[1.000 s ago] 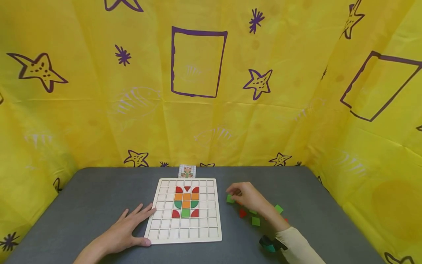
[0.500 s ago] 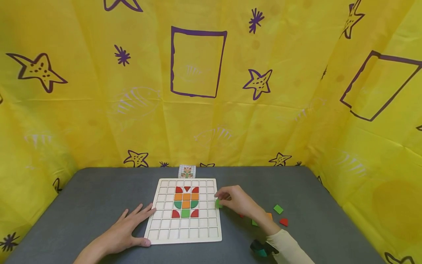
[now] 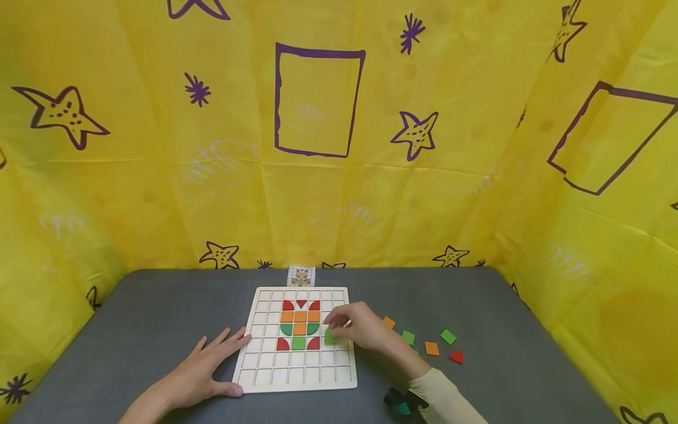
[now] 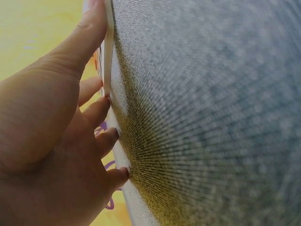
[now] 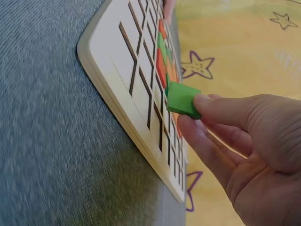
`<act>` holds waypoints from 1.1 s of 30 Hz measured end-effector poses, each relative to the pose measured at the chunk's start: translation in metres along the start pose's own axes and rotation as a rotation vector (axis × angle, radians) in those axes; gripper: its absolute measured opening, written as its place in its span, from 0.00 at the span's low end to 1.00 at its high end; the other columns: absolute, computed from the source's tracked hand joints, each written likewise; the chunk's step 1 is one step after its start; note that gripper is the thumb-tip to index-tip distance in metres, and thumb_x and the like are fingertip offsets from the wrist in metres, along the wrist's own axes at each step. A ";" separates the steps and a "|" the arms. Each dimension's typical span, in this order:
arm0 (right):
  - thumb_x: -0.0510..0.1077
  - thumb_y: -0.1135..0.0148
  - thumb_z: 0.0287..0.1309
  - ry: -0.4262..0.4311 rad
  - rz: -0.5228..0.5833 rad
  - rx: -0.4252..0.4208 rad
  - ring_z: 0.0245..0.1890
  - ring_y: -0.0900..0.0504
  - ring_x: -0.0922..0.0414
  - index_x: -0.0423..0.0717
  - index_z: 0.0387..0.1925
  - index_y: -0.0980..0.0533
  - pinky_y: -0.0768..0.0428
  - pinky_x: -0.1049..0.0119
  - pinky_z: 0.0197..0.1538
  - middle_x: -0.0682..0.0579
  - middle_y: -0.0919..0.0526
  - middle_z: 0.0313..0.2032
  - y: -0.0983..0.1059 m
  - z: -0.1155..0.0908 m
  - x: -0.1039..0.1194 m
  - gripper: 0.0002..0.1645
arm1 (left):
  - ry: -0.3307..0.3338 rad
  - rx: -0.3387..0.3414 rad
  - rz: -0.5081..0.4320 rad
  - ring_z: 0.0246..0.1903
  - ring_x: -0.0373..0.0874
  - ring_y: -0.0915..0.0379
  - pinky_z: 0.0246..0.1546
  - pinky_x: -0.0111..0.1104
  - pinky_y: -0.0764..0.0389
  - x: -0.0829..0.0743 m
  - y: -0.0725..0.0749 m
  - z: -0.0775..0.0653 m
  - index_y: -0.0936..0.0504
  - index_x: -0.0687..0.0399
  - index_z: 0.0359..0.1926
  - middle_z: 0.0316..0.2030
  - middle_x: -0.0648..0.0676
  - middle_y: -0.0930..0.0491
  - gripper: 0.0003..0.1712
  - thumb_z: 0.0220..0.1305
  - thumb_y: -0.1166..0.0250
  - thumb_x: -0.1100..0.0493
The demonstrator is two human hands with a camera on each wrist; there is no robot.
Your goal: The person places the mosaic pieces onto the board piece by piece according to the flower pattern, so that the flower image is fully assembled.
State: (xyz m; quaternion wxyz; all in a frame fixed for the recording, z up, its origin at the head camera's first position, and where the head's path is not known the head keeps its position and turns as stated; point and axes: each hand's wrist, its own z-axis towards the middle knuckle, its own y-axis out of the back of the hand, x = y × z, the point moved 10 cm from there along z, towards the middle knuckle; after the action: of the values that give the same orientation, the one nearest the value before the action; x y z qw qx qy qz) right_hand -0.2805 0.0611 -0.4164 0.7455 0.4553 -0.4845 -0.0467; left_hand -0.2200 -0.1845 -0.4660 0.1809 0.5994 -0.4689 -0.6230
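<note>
A pale wooden grid board [image 3: 294, 377] lies on the dark table, with red, orange and green tiles set in its middle columns. Between thumb and fingertips my right hand [image 3: 360, 325] pinches a green square tile [image 5: 182, 99], held over the board's right-hand cells. My left hand [image 3: 203, 366] rests at the board's left edge, fingers spread and straight, the thumb touching near the front corner. In the left wrist view the thumb [image 4: 84, 40] lies along the board's edge. A small pattern card [image 3: 301, 276] lies just behind the board.
Right of the board lie loose tiles: orange squares [image 3: 431, 348], green squares [image 3: 448, 336] and a red quarter-round [image 3: 457, 357]. My right forearm passes over part of this area. A yellow patterned cloth [image 3: 339, 194] stands behind and beside the table [image 3: 175, 306].
My right hand has carried the green tile leftward from the loose tiles to above the board. More loose tiles show now. The left hand has stayed in place.
</note>
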 end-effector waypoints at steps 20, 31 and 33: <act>0.35 0.30 0.55 -0.075 -0.045 -0.024 0.30 0.21 0.70 0.48 0.36 0.16 0.21 0.74 0.39 0.61 0.15 0.30 -0.015 0.001 -0.002 0.07 | -0.006 0.000 0.003 0.71 0.71 0.57 0.62 0.71 0.65 -0.001 0.000 0.000 0.33 0.49 0.70 0.72 0.61 0.41 0.58 0.38 0.24 0.34; 0.34 0.29 0.53 -0.045 -0.077 -0.022 0.31 0.23 0.69 0.47 0.36 0.16 0.21 0.74 0.40 0.62 0.17 0.30 -0.018 0.000 0.000 0.09 | -0.028 -0.006 0.012 0.71 0.71 0.56 0.61 0.71 0.65 -0.004 0.001 -0.001 0.33 0.49 0.71 0.72 0.61 0.41 0.57 0.39 0.25 0.35; 0.34 0.29 0.53 -0.045 -0.083 -0.020 0.31 0.22 0.69 0.47 0.36 0.16 0.21 0.74 0.40 0.62 0.16 0.30 -0.018 0.000 0.001 0.09 | -0.023 -0.004 0.012 0.71 0.71 0.57 0.62 0.71 0.65 -0.003 0.001 -0.001 0.33 0.49 0.71 0.72 0.61 0.41 0.57 0.39 0.25 0.35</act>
State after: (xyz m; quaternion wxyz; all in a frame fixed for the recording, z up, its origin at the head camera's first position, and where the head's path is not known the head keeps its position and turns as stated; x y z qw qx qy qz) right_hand -0.2736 0.0500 -0.4293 0.7364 0.4662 -0.4814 -0.0927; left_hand -0.2187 -0.1827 -0.4635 0.1804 0.5891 -0.4731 -0.6298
